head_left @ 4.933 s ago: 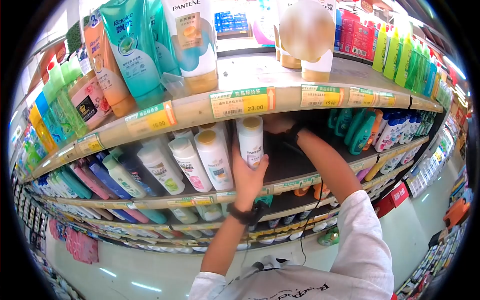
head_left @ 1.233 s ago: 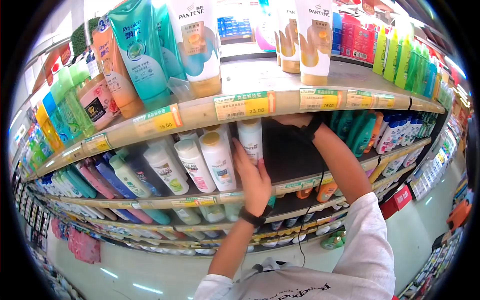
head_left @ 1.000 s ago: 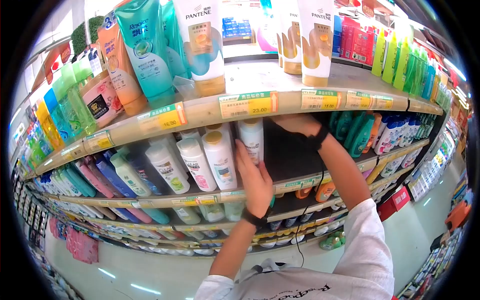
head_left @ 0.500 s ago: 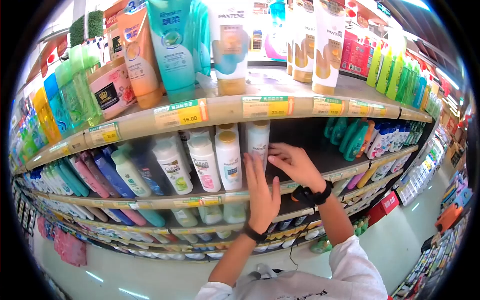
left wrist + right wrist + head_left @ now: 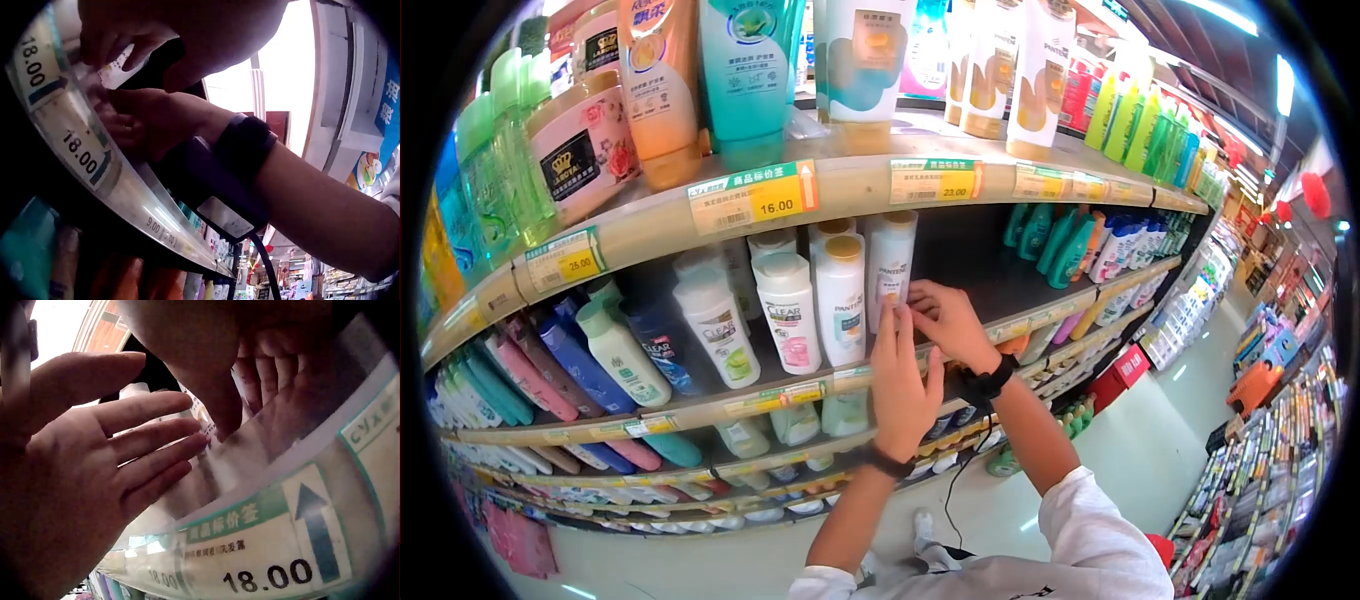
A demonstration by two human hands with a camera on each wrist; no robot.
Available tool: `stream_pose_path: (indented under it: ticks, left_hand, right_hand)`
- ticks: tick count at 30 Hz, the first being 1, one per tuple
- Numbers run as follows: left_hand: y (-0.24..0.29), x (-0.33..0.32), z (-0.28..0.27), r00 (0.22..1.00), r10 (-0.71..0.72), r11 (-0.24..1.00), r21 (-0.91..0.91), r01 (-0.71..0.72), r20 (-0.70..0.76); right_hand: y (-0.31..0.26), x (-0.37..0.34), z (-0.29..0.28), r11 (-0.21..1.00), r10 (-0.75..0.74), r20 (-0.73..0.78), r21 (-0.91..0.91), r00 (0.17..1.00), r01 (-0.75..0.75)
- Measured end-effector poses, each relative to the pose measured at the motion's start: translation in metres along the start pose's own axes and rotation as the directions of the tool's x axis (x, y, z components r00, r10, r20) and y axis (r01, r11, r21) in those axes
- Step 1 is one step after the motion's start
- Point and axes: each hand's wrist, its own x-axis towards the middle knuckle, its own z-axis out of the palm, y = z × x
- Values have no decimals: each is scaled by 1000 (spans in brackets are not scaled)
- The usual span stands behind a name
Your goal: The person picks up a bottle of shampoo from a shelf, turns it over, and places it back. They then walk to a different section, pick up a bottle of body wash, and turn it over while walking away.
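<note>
Touching the white Pantene bottle point(image 5: 895, 250) from six o'clock with straight-fingered left hand point(image 5: 906, 390), from five o'clock with right hand point(image 5: 955, 325), impossible to tell whether gripping.

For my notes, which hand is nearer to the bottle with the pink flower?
Left. The left hand is right of the pink-flower bottle, past the gold-capped bottle; the right hand is farther right, beside the next bottle.

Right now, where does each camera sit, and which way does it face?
Head: on the head, facing forward and down at the Pantene bottle; left hand, right hand and forearms show.
Left wrist: facing along the shelf edge; left hand on top, right hand and forearm below.
Right wrist: facing the shelf edge; left hand at left, right hand on top.
Both wrist views share both hands and 18.00 price labels.
</note>
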Motion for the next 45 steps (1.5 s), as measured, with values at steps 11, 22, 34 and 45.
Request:
stream_pose_path:
  ticks: [11, 22, 34, 45]
  left_hand:
    - [-30, -126, -11, 829, -271, 939, -56, 340, 489]
    - [-66, -325, 81, 4, -485, 874, 485, 40, 874]
    - [132, -313, 355, -49, 286, 953, -290, -84, 957]
    - [227, -423, 464, -641, 344, 932, -168, 320, 686]
  right_hand:
    - [7, -131, -50, 995, -18, -165, -99, 986, 1]
    - [160, -604, -99, 166, 983, -127, 920, 129, -354]
    - [154, -731, -131, 204, 978, -189, 951, 87, -231]
    - [184, -795, -175, 503, 847, -491, 619, 203, -603]
